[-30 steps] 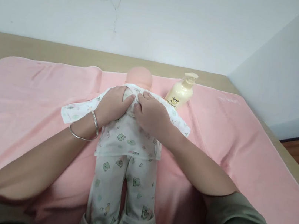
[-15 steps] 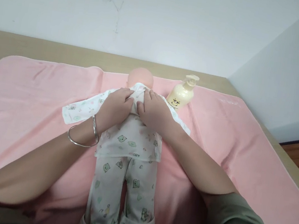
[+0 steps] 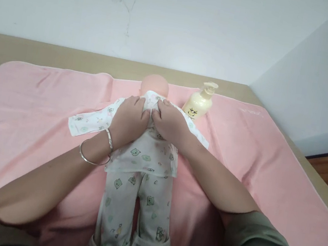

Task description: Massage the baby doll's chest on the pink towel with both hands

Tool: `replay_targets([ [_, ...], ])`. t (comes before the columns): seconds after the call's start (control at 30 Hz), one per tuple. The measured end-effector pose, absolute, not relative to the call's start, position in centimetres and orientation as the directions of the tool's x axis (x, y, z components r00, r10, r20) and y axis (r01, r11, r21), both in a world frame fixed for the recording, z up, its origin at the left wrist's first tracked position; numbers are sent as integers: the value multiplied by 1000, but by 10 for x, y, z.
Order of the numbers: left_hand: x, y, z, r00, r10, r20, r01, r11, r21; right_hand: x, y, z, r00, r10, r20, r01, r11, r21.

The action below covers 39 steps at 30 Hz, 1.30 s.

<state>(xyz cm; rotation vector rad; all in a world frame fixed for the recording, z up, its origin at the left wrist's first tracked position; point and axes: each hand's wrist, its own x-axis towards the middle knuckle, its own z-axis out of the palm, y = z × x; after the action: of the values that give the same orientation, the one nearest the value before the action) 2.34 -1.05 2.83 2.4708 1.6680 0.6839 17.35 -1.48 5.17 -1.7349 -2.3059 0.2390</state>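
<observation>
A bald baby doll lies stretched out on a pink blanket, its head away from me and its face out of sight. It wears a white printed shirt and matching trousers. My left hand is on the upper left of the shirt, fingers bent over the cloth. On the upper right, my right hand mirrors it. Both thumbs nearly meet at the middle, with bunched cloth around them. The fingertips are partly hidden.
The pink blanket covers most of a wooden surface. A cream pump bottle leans beyond the doll's right-hand sleeve. A white wall rises behind. A silver bangle hangs at my left wrist.
My left hand has shifted slightly right, its thumb now closer to the right thumb. The right hand's fingers look more bent. The shirt cloth has moved slightly; the bottle stays put.
</observation>
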Motion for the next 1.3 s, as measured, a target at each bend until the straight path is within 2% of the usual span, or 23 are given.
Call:
replay_targets([
  [0.07, 27, -21, 31, 353, 868, 349, 857, -450, 252, 176, -6, 47, -250, 963, 103, 920, 269, -286],
  [0.17, 30, -30, 35, 367, 853, 372, 844, -473, 252, 180, 1, 39, -283, 952, 117, 923, 304, -236],
  [0.43, 22, -11, 41, 255, 937, 241, 778, -347, 525, 174, -27, 41, -433, 887, 161, 897, 441, -21],
  [0.57, 18, 0, 37, 209, 954, 215, 762, -297, 576, 164, -49, 42, -429, 879, 209, 899, 438, 7],
  [0.67, 15, 6, 33, 186, 959, 214, 755, -279, 594, 163, -52, 45, -423, 879, 220, 898, 439, -28],
  [0.77, 15, 5, 31, 191, 955, 225, 797, -285, 533, 167, -41, 51, -395, 898, 193, 894, 424, -144],
  [0.87, 18, -6, 32, 308, 916, 258, 867, -381, 320, 172, -22, 52, -308, 940, 145, 902, 337, -271],
  [0.93, 21, -18, 34, 411, 867, 282, 864, -469, 181, 176, -10, 49, -260, 956, 136, 907, 290, -305],
  [1.0, 24, -27, 36, 461, 830, 313, 841, -522, 144, 180, -2, 43, -259, 957, 131, 914, 287, -286],
  [1.1, 25, -30, 41, 429, 839, 334, 811, -521, 268, 183, 1, 37, -305, 945, 116, 921, 324, -217],
  [1.23, 21, -16, 48, 244, 945, 220, 785, -325, 528, 179, -14, 38, -380, 918, 117, 912, 392, -117],
  [1.3, 19, -8, 48, 174, 969, 174, 759, -244, 603, 173, -28, 40, -404, 904, 140, 907, 415, -65],
])
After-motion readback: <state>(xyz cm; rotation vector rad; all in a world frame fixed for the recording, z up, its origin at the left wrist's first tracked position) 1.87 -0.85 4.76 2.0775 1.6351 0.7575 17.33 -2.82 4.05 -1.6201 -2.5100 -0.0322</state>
